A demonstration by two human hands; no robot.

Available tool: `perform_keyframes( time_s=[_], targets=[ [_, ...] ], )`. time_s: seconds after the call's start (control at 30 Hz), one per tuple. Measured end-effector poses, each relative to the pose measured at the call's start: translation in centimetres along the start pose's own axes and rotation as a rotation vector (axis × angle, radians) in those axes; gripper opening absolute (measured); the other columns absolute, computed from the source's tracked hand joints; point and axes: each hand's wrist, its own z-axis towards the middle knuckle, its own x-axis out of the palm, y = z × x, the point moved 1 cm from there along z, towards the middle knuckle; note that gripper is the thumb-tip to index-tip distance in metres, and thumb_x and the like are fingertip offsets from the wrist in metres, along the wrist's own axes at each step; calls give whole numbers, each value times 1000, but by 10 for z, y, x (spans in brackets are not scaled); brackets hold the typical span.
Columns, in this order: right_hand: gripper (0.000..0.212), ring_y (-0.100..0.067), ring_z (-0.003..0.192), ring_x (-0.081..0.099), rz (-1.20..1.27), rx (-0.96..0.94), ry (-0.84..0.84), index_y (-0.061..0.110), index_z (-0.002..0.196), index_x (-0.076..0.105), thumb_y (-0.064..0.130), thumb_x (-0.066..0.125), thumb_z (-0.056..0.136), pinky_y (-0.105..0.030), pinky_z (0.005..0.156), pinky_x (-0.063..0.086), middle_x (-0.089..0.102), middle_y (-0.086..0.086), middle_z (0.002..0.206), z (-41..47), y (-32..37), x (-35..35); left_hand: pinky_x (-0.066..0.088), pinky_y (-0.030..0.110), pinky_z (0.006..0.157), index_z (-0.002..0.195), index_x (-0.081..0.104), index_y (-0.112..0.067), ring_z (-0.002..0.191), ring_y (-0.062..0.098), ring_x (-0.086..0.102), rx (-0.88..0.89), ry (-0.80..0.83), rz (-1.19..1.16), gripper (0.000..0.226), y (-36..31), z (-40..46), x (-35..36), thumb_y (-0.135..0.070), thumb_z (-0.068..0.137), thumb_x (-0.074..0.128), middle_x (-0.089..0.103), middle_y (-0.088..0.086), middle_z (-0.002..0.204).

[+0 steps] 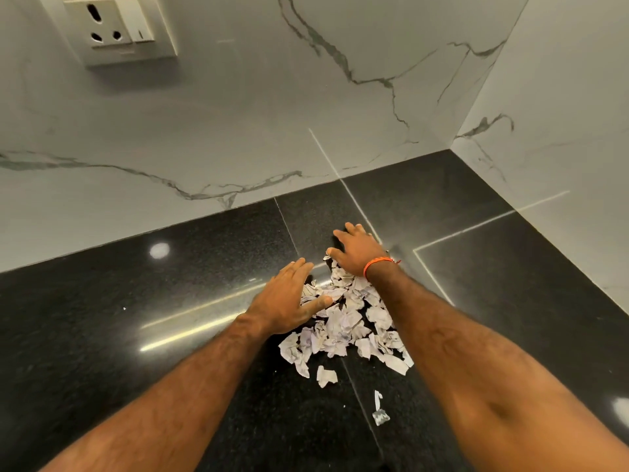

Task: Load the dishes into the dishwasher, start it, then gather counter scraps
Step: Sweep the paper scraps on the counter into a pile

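Observation:
A heap of torn, crumpled white paper scraps (343,325) lies on the black granite counter (136,301). My left hand (289,301) rests flat with fingers spread against the heap's left side, its thumb on the scraps. My right hand (357,250), with an orange band at the wrist, lies palm down with fingers spread at the heap's far end. Neither hand grips anything. Two stray scraps sit nearer to me: a small one (326,376) and a thin strip with a crumpled end (379,410). Part of the heap is hidden under my right forearm.
A white marble-patterned backsplash (238,131) stands behind the counter and meets a side wall (561,131) in a corner at the right. A wall socket with a switch (119,28) is mounted at the upper left.

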Motion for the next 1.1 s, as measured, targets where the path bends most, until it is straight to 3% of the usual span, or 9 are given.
perform_keyframes(
  time_s=[0.2, 0.27, 0.4, 0.5, 0.6, 0.73, 0.9, 1.0, 1.1],
  targets=[
    [32, -20, 122, 50, -48, -348, -13, 20, 118, 60, 34, 36, 102, -49, 105, 44, 54, -3, 133, -61, 31, 23, 11, 41, 125, 161, 16, -24, 156, 16, 7, 21, -32, -69, 97, 11, -26, 3, -84, 88, 35, 12, 0, 170],
    [39, -19, 126, 54, -51, -317, -42, 25, 127, 62, 34, 36, 100, -43, 103, 47, 57, 1, 142, -81, 30, 29, 3, 37, 127, 162, 13, -20, 156, 15, 1, 63, -26, -53, 98, 10, -37, 11, -83, 89, 31, 9, 1, 170],
    [32, -21, 94, 65, 71, -188, -327, 20, 114, 70, 25, 44, 97, -34, 81, 52, 73, -2, 110, -114, 17, 15, -3, 37, 126, 162, 7, -18, 156, 15, -3, 105, -70, -62, 103, 5, -49, 21, -86, 88, 25, 4, 2, 170],
    [24, -20, 109, 63, 240, 64, -625, 21, 117, 69, 28, 55, 98, -35, 95, 48, 71, -2, 117, -145, -15, 11, -3, 45, 126, 162, 4, -18, 156, 20, -7, 34, -165, -30, 100, 3, -52, 25, -85, 90, 23, -2, 5, 170],
    [54, -21, 133, 47, 285, 283, -529, 25, 137, 51, 60, 52, 95, -43, 110, 39, 55, -2, 142, -171, -37, 37, -6, 45, 125, 162, 5, -16, 156, 23, -10, -49, -185, -51, 99, 3, -56, 31, -83, 91, 22, -3, 7, 169],
    [84, -22, 150, 22, 401, 260, -446, 28, 155, 26, 78, 42, 89, -43, 122, 17, 28, -3, 163, -185, -16, 72, -8, 44, 126, 162, 8, -22, 155, 13, -12, 100, -124, -217, 93, -4, -55, 46, -82, 92, 19, -2, 1, 170],
    [112, -23, 155, -3, 100, 71, -469, 37, 159, 10, 95, 46, 70, -48, 123, 4, 0, 2, 168, -181, 16, 83, 22, 34, 123, 157, 32, -27, 147, -7, 22, 127, -191, -598, 67, -14, -52, 40, -61, 99, 39, 29, -15, 162],
    [106, -29, 154, -2, -4, 63, -408, 44, 156, 18, 98, 40, 68, -57, 122, 2, 4, 2, 168, -171, 23, 90, 22, 15, 114, 154, 33, -31, 133, -28, 20, 133, -183, -641, 62, -12, -54, 38, -55, 98, 46, 28, -28, 153],
    [77, -25, 148, 25, 1, 91, -471, 41, 142, 48, 84, 46, 78, -55, 120, 17, 35, 5, 156, -160, 26, 90, 21, 18, 117, 156, 32, -27, 143, -13, 25, 86, -176, -696, 69, -11, -52, 43, -58, 97, 45, 30, -17, 160]
  ],
)
